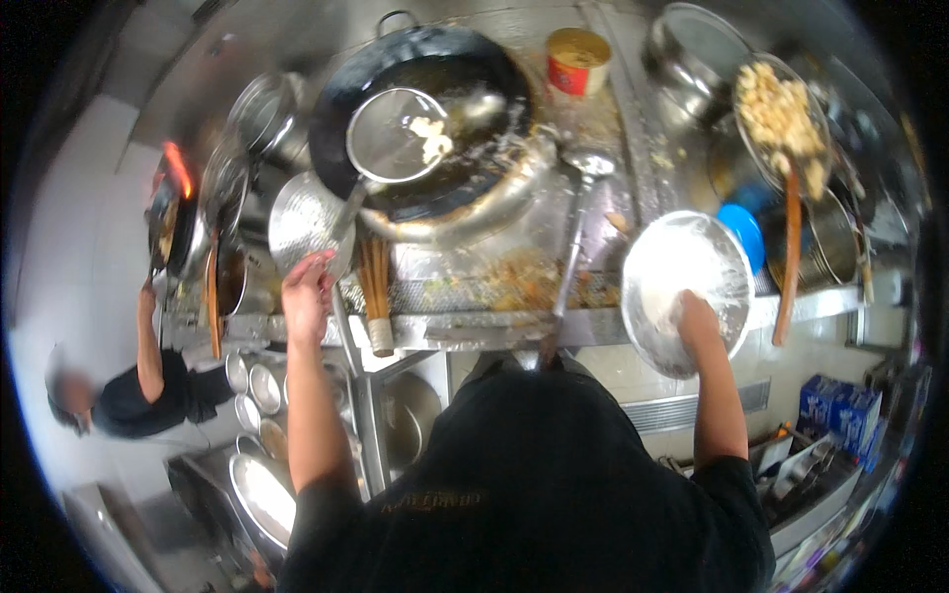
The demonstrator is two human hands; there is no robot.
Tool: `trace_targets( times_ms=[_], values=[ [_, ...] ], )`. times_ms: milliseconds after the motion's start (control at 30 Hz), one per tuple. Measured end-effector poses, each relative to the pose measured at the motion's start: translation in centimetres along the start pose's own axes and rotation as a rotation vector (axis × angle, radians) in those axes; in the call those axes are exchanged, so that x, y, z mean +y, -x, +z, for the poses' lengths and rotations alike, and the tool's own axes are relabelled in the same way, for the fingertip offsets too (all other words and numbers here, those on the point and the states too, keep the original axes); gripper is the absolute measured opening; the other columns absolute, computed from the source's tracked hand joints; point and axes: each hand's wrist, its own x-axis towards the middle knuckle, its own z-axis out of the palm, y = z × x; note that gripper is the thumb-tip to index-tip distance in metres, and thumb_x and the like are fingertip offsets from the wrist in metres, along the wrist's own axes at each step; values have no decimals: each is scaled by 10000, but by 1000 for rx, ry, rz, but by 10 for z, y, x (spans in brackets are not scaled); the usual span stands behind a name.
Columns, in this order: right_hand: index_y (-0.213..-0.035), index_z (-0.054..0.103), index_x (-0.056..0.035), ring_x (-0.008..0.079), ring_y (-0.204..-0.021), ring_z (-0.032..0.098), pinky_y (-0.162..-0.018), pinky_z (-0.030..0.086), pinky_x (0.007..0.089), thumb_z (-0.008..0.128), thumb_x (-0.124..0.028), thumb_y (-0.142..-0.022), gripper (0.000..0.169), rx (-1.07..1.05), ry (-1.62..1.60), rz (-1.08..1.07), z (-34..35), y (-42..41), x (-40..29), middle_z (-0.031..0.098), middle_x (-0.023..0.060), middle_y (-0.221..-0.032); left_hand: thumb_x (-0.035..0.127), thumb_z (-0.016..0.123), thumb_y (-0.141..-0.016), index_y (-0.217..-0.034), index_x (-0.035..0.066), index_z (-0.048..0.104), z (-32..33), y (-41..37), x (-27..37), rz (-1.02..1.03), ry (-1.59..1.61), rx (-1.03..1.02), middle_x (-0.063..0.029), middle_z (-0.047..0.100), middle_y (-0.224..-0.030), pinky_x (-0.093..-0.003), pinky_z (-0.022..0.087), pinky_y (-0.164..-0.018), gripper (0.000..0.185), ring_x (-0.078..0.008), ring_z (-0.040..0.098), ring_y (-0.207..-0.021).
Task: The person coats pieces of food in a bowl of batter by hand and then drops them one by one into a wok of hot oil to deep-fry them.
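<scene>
My left hand (308,293) grips the handle of a round wire-mesh strainer (382,144). The strainer hangs over a large black wok (334,111) with dark oil in it, and a few pale pieces of food (430,139) lie at its right side. Just behind the same hand is a perforated metal skimmer (296,211). My right hand (697,319) reaches into a metal bowl (726,337) coated with a white powder or batter (660,289). Its fingers are partly hidden, so what they hold is unclear.
A long-handled ladle (571,244) and a bamboo brush (377,296) rest by the counter edge. An open tin (578,63) stands behind. At right, a wooden-handled strainer (792,237) holds fried pieces (778,111). Another person (148,378) works at left near a flame (176,169).
</scene>
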Motion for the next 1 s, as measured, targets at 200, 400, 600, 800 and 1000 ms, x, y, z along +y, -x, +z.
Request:
trace_targets(
  times_ms=[200, 400, 600, 800, 1000],
  values=[
    [-1105, 609, -59, 362, -1037, 618, -892, 494, 464, 527, -103, -831, 289, 95, 14, -14, 20, -18, 23, 656, 201, -1083, 150, 528, -974, -1097, 65, 678, 99, -10, 70, 74, -43, -163, 51, 495, -644, -164, 203, -388, 212, -1, 310, -454],
    [-1055, 631, -31, 382, -1014, 623, -891, 489, 456, 545, -33, -806, 263, 12, -62, 7, -8, -15, 14, 652, 228, -1033, 188, 546, -961, -1110, 74, 674, 315, 3, 149, 128, -49, -556, 49, 490, -645, -184, 205, -387, 227, -10, 309, -449],
    [-937, 663, -54, 365, -961, 646, -844, 514, 450, 550, -19, -801, 180, 69, -51, 27, -42, -5, 9, 664, 206, -981, 268, 588, -921, -1088, 50, 675, 519, 7, 178, 787, -340, -439, -153, 690, -891, -366, 488, -741, 288, -280, 640, -814],
    [-945, 680, -57, 394, -937, 646, -841, 512, 471, 545, -23, -796, 204, 195, -122, -6, -40, -13, 31, 668, 207, -978, 336, 557, -944, -1137, 84, 679, 550, 28, 187, 1185, -538, -254, -188, 698, -979, -418, 504, -843, 340, -350, 661, -945],
    [-926, 686, -33, 423, -924, 631, -839, 504, 477, 548, -5, -774, 207, 276, -234, -19, -38, -27, 20, 660, 248, -942, 325, 560, -961, -1160, 85, 675, 429, 45, 171, 869, -347, -221, -166, 703, -985, -362, 504, -849, 333, -274, 669, -950]
  ],
)
